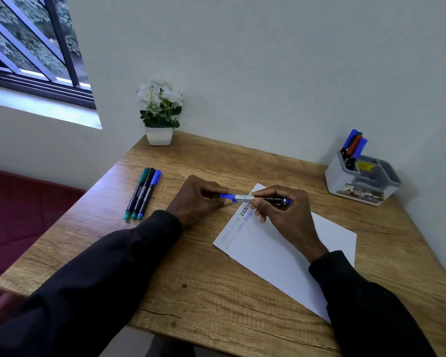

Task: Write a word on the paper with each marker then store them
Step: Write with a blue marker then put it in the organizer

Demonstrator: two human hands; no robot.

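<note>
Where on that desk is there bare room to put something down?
Bare wood lies along the near edge of the desk, and between the flowerpot and the organizer. It is crowded mid-desk: three markers, both hands, the paper.

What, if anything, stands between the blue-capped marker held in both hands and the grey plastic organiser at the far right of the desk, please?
Nothing visible does. The blue-capped marker is held above the white sheet of paper, and only bare wooden desk lies between it and the grey plastic organiser. The compartment with markers already in it looks crowded.
</note>
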